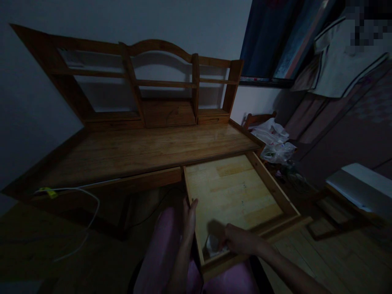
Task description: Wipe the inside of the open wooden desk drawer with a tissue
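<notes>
Drawer (235, 183) gripped by left hand (190, 216); white wad (212, 246) at its seven o'clock, clutched by right hand (237, 239), best pressed flat.

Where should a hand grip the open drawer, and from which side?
I'd take the drawer by the right end of its front panel, coming from the near right: that end juts past the right wall, giving an edge to hook. The right hand holds a white wad near the left front corner, so this end looks free.

The light is dim (faint sheen on the desktop (159, 145)), with shadow in the drawer (235, 192).
</notes>
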The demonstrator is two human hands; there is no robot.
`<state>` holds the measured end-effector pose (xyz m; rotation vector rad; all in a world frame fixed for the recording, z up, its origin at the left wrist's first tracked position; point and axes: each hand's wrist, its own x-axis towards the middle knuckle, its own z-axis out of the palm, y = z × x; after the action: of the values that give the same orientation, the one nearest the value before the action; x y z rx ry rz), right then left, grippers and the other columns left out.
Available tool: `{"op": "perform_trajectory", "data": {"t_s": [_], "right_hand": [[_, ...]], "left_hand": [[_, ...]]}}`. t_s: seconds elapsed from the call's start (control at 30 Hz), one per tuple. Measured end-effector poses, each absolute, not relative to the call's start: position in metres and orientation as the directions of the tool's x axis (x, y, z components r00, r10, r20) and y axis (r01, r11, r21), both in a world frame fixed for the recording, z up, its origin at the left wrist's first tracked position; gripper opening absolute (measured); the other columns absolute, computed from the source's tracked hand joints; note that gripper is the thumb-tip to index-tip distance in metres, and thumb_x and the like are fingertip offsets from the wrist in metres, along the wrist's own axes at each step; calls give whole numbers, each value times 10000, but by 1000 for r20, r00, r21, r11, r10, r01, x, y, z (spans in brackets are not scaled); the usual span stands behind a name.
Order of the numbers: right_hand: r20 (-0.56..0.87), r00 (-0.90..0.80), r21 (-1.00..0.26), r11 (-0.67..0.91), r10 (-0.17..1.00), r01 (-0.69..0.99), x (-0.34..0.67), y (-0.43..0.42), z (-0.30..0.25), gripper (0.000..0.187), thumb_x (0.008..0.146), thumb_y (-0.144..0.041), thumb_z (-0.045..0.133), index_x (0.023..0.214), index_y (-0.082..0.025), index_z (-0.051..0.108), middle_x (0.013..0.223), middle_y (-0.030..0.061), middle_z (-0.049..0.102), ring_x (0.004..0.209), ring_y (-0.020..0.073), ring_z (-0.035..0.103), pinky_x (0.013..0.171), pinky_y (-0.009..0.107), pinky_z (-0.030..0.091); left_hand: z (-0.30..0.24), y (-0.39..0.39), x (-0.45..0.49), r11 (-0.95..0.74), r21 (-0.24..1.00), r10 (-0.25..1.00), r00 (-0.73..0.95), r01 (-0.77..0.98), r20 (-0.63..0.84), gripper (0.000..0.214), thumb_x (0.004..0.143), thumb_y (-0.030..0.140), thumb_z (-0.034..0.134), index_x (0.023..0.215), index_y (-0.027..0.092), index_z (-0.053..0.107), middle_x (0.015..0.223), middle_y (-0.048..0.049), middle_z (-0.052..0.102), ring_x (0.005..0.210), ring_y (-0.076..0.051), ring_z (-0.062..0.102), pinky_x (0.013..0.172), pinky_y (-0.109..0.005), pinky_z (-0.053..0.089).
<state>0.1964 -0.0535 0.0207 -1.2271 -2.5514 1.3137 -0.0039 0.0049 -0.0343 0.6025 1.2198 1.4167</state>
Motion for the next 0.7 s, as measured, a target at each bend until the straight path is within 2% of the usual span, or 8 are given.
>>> {"op": "perform_trajectory", "data": {"t_s": [0.13, 0.23, 0.3, 0.43, 0.57, 0.7], "right_hand": [[-390, -608, -629, 282, 691, 724, 228, -46, 30, 434, 694, -61, 498, 938, -202, 829, 866, 44, 795, 779, 183, 727, 739, 234, 504], [-411, -559, -558, 286, 720, 779, 254, -42, 30, 407, 699, -53, 496, 901, -186, 823, 858, 56, 792, 801, 188, 727, 747, 237, 495], [-422, -456, -401, 290, 783, 869, 274, -40, 29, 359, 715, -55, 514, 889, -162, 809, 867, 95, 785, 827, 208, 727, 736, 246, 486], [-359, -136, 53, 166, 923, 985, 332, -30, 30, 273, 824, -97, 549, 985, -125, 767, 989, 171, 757, 911, 249, 725, 742, 274, 475], [-287, 46, 214, 17, 957, 977, 399, -22, 36, 276, 899, -63, 492, 1041, -66, 728, 1052, 240, 726, 1002, 303, 712, 783, 319, 477], [-206, 81, 279, -21, 975, 960, 441, -32, 35, 302, 937, -65, 442, 1035, -96, 727, 1057, 228, 725, 971, 304, 720, 750, 325, 481]], "left_hand": [[-34, 5, -4, 159, 902, 928, -252, -402, -276, 588, 808, 391, 705, 1341, 222, 523, 1267, -128, 676, 1088, -307, 684, 889, -404, 558], [-33, 5, -5, 156, 903, 926, -259, -399, -275, 587, 807, 398, 710, 1336, 220, 525, 1283, -132, 668, 1111, -306, 676, 906, -405, 551], [-33, 6, -5, 164, 902, 922, -261, -400, -284, 575, 800, 395, 713, 1317, 214, 538, 1267, -136, 676, 1098, -308, 682, 910, -415, 551], [-34, 6, -5, 177, 896, 920, -255, -408, -298, 582, 791, 398, 719, 1317, 221, 545, 1265, -134, 680, 1089, -312, 686, 917, -427, 552], [-38, 6, -5, 178, 901, 923, -251, -395, -292, 617, 796, 432, 717, 1349, 230, 530, 1282, -128, 673, 1094, -309, 685, 911, -424, 553], [-38, 7, -6, 182, 914, 920, -267, -361, -288, 614, 791, 435, 720, 1339, 226, 539, 1282, -128, 672, 1101, -310, 680, 927, -427, 545]]}}
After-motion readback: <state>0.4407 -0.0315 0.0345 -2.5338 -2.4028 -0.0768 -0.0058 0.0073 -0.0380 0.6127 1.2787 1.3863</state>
